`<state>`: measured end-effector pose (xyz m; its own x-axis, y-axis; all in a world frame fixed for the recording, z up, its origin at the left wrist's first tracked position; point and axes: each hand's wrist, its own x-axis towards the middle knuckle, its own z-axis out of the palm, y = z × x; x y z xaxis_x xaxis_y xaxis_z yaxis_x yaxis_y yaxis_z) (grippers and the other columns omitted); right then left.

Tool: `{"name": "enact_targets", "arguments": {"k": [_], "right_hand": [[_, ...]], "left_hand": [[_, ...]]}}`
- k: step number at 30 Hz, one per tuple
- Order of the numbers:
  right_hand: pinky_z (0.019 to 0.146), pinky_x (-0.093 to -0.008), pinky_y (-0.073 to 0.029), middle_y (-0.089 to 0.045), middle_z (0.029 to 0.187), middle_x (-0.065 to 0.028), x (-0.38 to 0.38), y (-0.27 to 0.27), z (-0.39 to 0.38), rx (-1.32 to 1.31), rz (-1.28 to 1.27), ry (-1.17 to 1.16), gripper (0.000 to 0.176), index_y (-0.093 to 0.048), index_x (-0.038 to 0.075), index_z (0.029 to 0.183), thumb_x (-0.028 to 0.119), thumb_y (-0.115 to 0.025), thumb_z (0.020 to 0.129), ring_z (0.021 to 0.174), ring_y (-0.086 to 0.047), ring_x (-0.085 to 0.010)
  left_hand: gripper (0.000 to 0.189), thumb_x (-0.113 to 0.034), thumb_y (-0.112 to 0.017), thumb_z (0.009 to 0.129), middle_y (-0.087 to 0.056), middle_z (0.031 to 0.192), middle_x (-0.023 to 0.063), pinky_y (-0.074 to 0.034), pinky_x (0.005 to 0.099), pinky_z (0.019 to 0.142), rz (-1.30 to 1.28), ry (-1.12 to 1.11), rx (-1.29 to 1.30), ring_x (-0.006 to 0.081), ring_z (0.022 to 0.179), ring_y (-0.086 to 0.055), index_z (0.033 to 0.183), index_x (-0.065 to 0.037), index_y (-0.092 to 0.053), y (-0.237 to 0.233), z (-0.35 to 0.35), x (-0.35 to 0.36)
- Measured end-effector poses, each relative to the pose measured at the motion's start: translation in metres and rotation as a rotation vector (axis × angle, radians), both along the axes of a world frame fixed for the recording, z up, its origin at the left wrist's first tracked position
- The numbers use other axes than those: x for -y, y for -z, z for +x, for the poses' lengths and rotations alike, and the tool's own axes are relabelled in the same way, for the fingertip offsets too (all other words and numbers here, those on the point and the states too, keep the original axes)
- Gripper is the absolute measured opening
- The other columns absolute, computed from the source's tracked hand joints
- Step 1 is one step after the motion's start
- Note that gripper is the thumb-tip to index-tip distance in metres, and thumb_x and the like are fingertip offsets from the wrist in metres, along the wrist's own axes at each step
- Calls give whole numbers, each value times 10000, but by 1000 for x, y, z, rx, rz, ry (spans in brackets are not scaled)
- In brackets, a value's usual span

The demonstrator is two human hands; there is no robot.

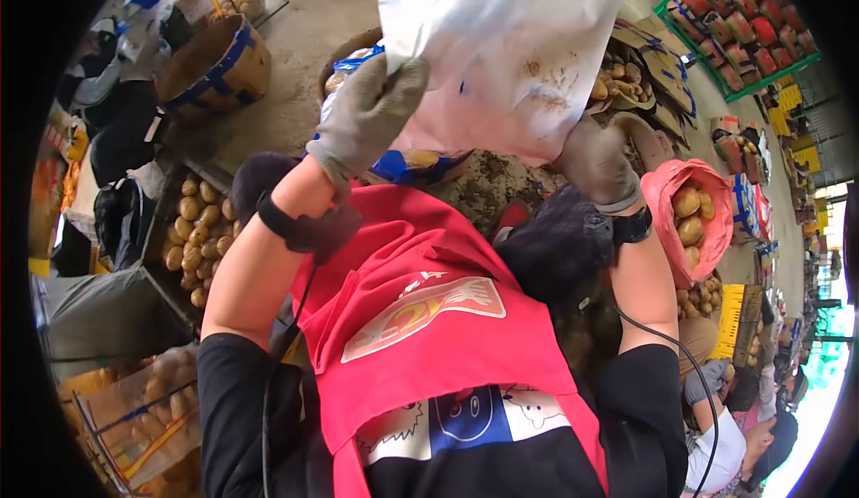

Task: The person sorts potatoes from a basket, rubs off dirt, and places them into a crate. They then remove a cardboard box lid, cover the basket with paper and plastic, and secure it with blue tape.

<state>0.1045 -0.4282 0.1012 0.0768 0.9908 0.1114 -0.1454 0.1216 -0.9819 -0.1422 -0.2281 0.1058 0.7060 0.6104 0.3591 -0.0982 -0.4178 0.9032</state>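
no legible text, the red apron (447, 256) logo too blurred

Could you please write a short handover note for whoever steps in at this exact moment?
Left hand: gloved, shut on the left edge of the plastic bag, which is held up in front.
Right hand: gloved, shut on the bag's lower right corner.
The bag is pale and smeared with dirt. No potatoes show in it, though the view is not clear enough to be sure.
Done: the red mesh bag on the right already holds potatoes.
Left: loose potatoes lie in the crate on the left, and more potatoes lie behind the plastic bag.
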Motion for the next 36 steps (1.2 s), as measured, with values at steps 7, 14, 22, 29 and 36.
{"name": "enact_targets", "arguments": {"k": [7,14,22,29,36], "right_hand": [[948,-370,-524,-657,1215,-121,-42,-66,-21,1370,616,580,456,-589,46,1341,18,-654,891,1139,-636,-249],[1074,-344,-462,-623,1305,-91,-86,-113,-52,392,338,299,462,-464,31,1493,207,-512,1069,1258,-583,-202],[936,-268,-494,-670,1207,-28,-116,-44,-16,328,-46,115,404,-558,113,1430,296,-536,1071,1033,-633,-103],[968,-283,-451,-661,1212,11,-145,-28,-1,201,-195,121,471,-535,127,1453,377,-532,1054,1072,-601,-100],[949,-291,-480,-669,1199,-2,-157,-10,-7,290,-227,71,502,-522,115,1463,404,-534,1053,1053,-624,-109]], "left_hand": [[194,-177,-579,1018,-564,900,3,-483,299,746,560,1,298,111,846,-568,1150,-39,-611,-139,-27,18],[300,-185,-570,991,-643,942,71,-522,322,740,584,-552,288,119,842,-605,1268,-73,-600,-149,-172,-33],[273,-202,-563,972,-623,950,26,-495,321,741,284,-1434,202,174,850,-591,1176,-45,-654,-68,-458,98],[403,-286,-600,953,-539,1172,56,-501,395,790,1004,-2240,11,251,997,-563,1314,-120,-534,-191,-676,299],[590,-370,-638,935,-454,1395,87,-507,469,840,-199,-2401,-575,328,1145,-534,1452,-195,-414,-56,-883,307]]}}
